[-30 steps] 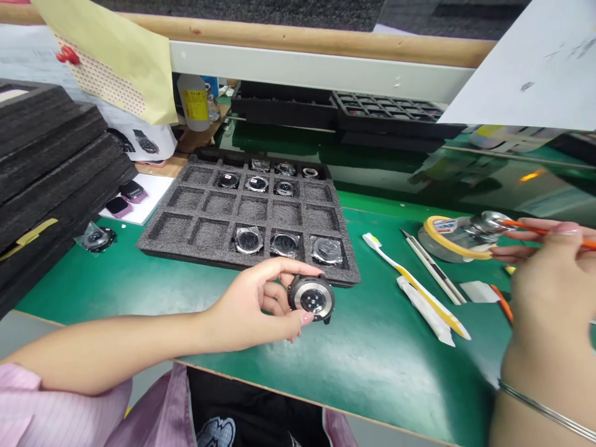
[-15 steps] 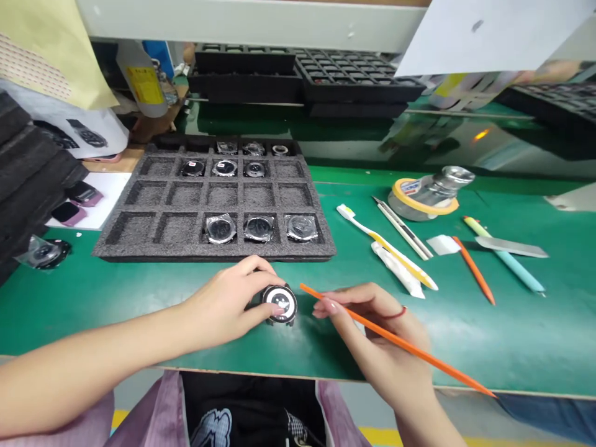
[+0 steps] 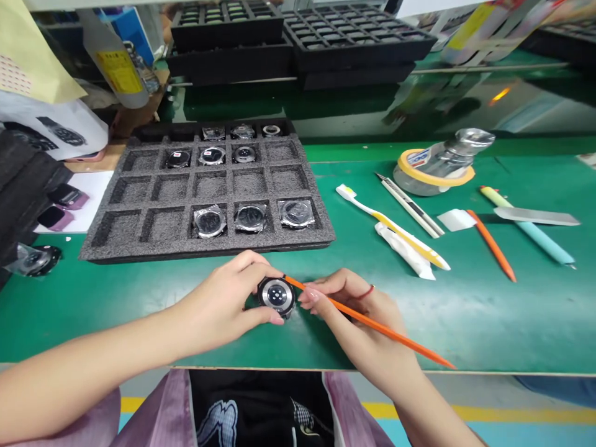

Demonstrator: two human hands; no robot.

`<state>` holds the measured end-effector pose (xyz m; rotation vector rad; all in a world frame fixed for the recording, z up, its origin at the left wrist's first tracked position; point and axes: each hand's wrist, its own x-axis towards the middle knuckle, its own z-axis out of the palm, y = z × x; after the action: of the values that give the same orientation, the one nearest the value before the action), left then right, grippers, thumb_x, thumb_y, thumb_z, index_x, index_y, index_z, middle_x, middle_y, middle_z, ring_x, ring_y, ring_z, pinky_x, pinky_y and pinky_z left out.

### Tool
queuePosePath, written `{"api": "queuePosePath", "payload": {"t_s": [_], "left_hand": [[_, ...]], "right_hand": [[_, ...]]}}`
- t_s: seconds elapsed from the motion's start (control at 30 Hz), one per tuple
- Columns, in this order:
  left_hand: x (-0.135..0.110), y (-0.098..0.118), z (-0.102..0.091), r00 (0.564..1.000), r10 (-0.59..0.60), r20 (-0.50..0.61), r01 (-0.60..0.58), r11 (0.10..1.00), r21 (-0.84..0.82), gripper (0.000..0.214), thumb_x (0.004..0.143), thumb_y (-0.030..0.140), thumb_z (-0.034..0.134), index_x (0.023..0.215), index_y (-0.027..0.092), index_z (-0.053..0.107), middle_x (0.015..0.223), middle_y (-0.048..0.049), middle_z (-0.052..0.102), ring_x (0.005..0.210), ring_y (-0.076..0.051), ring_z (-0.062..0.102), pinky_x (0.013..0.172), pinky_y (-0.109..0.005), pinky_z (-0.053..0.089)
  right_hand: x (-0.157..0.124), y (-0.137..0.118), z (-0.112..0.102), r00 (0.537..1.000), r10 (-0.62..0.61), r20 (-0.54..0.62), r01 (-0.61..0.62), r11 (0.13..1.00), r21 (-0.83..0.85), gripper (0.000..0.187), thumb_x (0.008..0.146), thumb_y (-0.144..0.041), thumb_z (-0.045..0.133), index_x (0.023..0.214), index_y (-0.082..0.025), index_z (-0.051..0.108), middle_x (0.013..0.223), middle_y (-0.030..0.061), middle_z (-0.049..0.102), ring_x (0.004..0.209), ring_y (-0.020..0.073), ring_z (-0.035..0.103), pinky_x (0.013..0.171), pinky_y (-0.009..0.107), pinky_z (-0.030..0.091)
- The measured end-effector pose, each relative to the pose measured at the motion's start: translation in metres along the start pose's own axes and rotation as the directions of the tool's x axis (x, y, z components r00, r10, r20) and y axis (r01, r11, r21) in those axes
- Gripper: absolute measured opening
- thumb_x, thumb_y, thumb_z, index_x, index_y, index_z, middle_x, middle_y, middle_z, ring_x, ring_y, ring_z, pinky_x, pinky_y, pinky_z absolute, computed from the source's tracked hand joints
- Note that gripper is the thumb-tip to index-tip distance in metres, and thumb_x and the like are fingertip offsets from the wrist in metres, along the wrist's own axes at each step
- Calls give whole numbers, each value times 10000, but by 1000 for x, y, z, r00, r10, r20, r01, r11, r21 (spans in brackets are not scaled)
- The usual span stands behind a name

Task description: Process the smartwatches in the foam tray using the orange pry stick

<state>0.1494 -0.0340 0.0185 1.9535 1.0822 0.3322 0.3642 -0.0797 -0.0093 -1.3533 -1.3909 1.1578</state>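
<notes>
My left hand pinches a round watch body, silver-rimmed with a dark sensor back facing up, just above the green mat near the front edge. My right hand grips a thin orange stick like a pen. Its tip touches the upper right rim of the watch body. Behind my hands lies a grey foam tray with several watch bodies in its pockets, some wrapped in clear film.
Right of the tray lie a toothbrush, a white wrapped item, a slim blade tool, a second orange stick, a teal pen, a tape roll. Black trays are stacked behind; foam sheets and pink watches sit left.
My right hand came from the tape roll at the right to the watch body with the orange stick, whose tip now touches the rim. My left hand lowered the watch slightly.
</notes>
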Motion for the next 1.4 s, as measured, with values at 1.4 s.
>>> {"api": "queuePosePath", "payload": {"t_s": [1.4], "left_hand": [[-2,7,6,996,-55,74,56,998,-10,283,865,264,735,1096,179,594,980,12,452,678,-95,502,663,-305,492]], "right_hand": [[-51,7,20,970,-151,-188,115,975,-192,138,942,-177,605,821,-242,592,816,-34,733,710,98,712,640,171,542]]}}
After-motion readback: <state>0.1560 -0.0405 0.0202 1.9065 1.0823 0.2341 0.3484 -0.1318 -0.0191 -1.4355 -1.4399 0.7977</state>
